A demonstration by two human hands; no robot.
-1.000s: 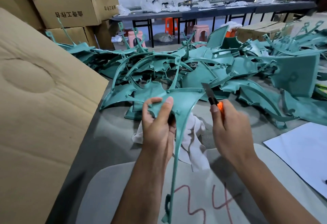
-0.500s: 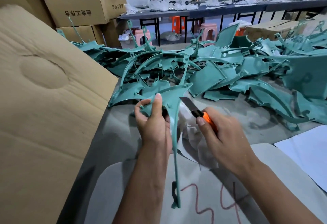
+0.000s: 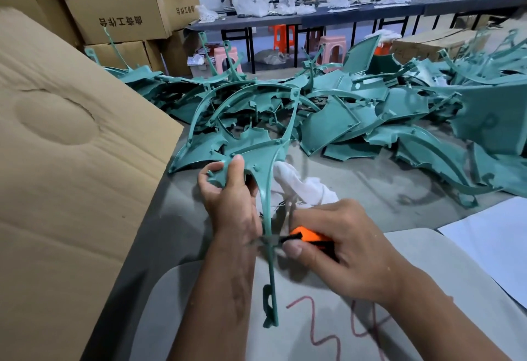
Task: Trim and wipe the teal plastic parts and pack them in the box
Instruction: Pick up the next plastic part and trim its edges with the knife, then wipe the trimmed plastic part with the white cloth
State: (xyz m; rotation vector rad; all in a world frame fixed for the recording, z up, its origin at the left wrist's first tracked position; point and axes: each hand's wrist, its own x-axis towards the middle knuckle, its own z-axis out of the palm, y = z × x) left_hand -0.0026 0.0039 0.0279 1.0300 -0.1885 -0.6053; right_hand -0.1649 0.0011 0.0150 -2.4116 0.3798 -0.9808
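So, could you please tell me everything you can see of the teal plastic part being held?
The teal plastic part looks like matte moulded plastic: a broad triangular head with small pegs, tapering to a long thin curved strip ending in a slotted tab near the viewer. It stands roughly upright above the grey table. The left hand pinches its head; the orange utility knife, in the right hand's grip, meets the strip midway.

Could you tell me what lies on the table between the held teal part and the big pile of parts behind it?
In the head view, a white cloth lies there, just behind the held part and the right hand.
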